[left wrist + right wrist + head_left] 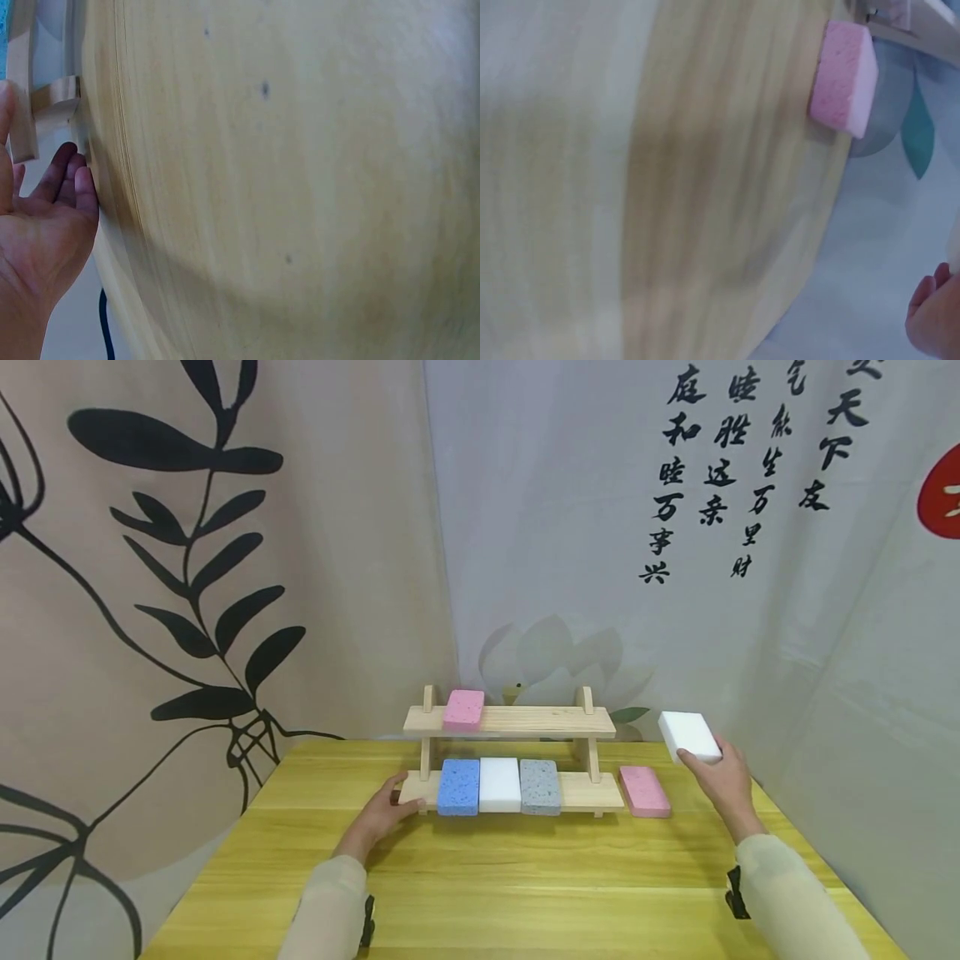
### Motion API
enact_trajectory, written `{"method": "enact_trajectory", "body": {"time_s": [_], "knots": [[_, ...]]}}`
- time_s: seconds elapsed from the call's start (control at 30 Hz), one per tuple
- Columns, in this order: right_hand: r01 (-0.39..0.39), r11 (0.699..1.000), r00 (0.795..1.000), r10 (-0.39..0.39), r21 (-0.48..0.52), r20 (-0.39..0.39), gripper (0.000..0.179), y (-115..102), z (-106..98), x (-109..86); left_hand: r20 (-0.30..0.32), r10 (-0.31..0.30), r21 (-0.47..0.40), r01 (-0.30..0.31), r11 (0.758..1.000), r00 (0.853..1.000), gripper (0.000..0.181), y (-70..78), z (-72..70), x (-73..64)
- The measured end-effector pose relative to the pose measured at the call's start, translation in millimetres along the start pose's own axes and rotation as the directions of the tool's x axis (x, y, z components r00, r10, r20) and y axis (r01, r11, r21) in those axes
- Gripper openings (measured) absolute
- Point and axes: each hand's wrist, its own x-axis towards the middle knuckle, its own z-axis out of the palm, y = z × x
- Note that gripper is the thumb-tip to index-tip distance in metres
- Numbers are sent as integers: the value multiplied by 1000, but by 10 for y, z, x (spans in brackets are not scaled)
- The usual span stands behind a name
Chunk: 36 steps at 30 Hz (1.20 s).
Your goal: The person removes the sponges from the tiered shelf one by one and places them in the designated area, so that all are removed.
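Note:
A two-tier wooden shelf (pixel 517 720) stands on the table. At the left end of its lower board my left hand (pixel 384 814) holds on, thumb at the front edge and a fingertip at the back corner; its other fingers extend loosely in the left wrist view. My right hand (pixel 726 778) holds a white sponge block (pixel 688 737) in the air, right of the shelf. The lower board bears a blue sponge (pixel 458 787), another white block (pixel 499 785) and a grey sponge (pixel 540 787), side by side. One pink sponge (pixel 463 710) sits on the upper board's left part.
Another pink sponge (pixel 645 792) lies on the wooden table (pixel 525 877), just right of the shelf. Behind the table hangs a cloth (pixel 540 527) with dark leaf prints and writing. A dark cable (pixel 106 326) shows beyond the table edge in the left wrist view.

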Motion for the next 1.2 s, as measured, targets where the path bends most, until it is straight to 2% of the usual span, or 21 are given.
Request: {"method": "enact_trajectory", "body": {"time_s": [0.2,0.4,0.8,1.2], "knots": [[-29,1000,1000,29,-3,9,92,136,24,-22,0,-4,-5,4,1000,1000,84,-5,-6,14],[-30,998,1000,30,-47,3,89,229,43,-40,-4,-15,2,15,1000,1000,85,-24,-9,41],[-82,994,989,89,-70,116,95,383,39,-108,-15,-13,17,14,1000,1000,84,-65,2,61],[-141,987,974,151,-71,171,97,483,74,-121,-6,7,16,-7,1000,1000,82,-10,-3,4]]}}
